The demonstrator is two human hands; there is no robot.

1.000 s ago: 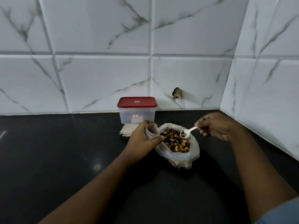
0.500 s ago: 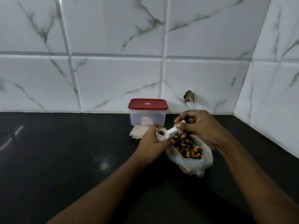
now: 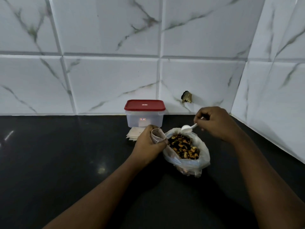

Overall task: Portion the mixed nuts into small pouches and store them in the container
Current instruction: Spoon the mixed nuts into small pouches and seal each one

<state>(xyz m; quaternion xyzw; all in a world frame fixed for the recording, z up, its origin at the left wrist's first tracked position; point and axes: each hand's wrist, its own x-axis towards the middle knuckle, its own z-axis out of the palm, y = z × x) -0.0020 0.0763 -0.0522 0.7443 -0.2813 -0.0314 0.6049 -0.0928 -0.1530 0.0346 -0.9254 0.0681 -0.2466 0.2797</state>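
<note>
Where counter (image 3: 66, 154) meets wall (image 3: 107, 80), the lidded container (image 3: 144, 119) stands behind spare pouches (image 3: 132, 134).

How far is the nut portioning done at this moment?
Done: no stored pouch shows; the container is lidded. In hand: the left hand holds one pouch open, the right hand holds the spoon above the bag of nuts. Left: filling, storing; spare pouches lie before the container.
</note>
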